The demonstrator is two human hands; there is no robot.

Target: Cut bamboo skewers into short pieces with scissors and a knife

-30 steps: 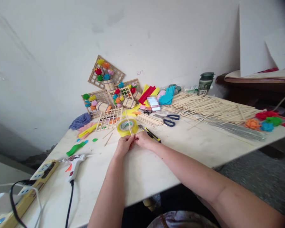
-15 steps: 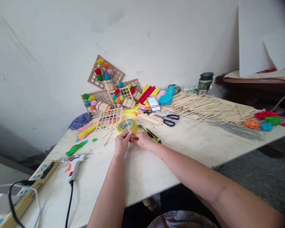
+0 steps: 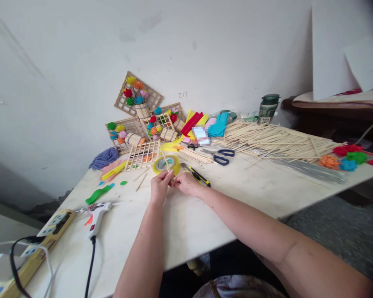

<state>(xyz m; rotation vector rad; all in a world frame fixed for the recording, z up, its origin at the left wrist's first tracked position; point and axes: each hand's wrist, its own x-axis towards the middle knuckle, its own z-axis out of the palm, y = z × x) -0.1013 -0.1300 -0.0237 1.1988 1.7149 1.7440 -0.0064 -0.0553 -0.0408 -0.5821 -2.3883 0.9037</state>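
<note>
My left hand [image 3: 161,185] and my right hand [image 3: 187,183] meet over the middle of the table, both closed on thin wooden sticks [image 3: 167,159]. One stick points up and away past the fingertips; the lower ends are mostly hidden by my fingers. Just beyond them lies a roll of yellow tape [image 3: 158,165]. A yellow and black utility knife [image 3: 199,176] rests right behind my right hand. Two short stick pieces [image 3: 141,182] lie left of my left hand, near a wooden stick lattice [image 3: 133,159].
A glue gun [image 3: 96,219] and a power strip [image 3: 46,236] with cords occupy the left. Scissors [image 3: 221,157], a large stick pile [image 3: 273,138], wires [image 3: 313,170] and a bottle [image 3: 269,108] are to the right. Flower-decorated lattices [image 3: 124,130] lean on the wall.
Almost nothing differs. Both hands stay in the same place with the sticks, and the view has shifted very slightly.
</note>
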